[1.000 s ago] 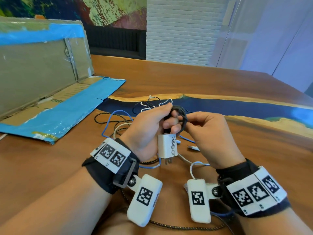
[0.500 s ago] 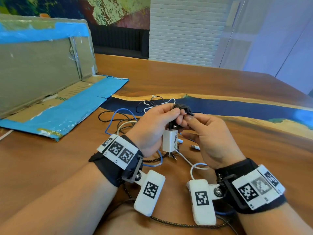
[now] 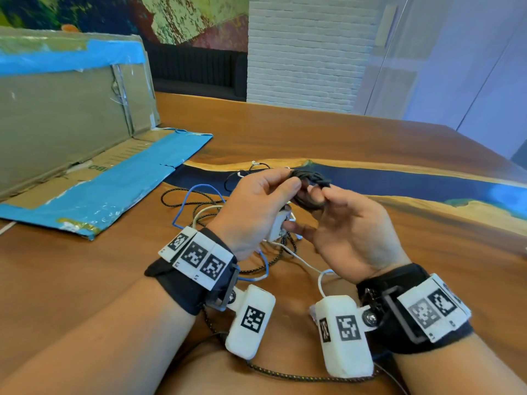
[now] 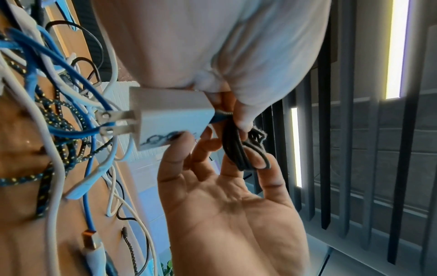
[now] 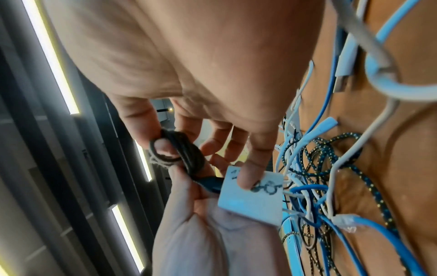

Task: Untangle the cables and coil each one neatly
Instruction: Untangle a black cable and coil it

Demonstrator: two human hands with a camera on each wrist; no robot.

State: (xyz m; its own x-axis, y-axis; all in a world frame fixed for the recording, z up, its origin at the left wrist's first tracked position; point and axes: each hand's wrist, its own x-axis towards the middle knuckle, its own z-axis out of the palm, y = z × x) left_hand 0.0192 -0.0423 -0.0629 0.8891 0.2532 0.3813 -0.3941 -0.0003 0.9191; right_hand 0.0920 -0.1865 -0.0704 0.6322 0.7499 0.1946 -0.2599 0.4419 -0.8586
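Note:
A small coil of black cable [image 3: 309, 182] is held up over the table. My left hand [image 3: 289, 185] grips one side of it, and the white charger plug [image 3: 278, 228] on the cable's end hangs below that hand. My right hand [image 3: 319, 195] faces it palm up and holds the coil's other side. In the left wrist view a loop of the black cable [image 4: 236, 149] sits round one right fingertip [image 4: 266, 164]. In the right wrist view my little finger touches the plug [image 5: 253, 198]. The other cables [image 3: 199, 215] lie tangled on the table beneath.
The tangle holds a blue cable [image 3: 185, 202], a black-and-yellow braided cable [image 3: 171, 195] and a white cable [image 3: 302, 263]. An open cardboard box [image 3: 71, 124] with blue tape lies at the left. The wooden table [image 3: 313, 138] has a blue resin band across it.
Both hands have lifted the black coil a little. My right hand has turned palm up and spread its fingers. The plug has swung from upright to tilted.

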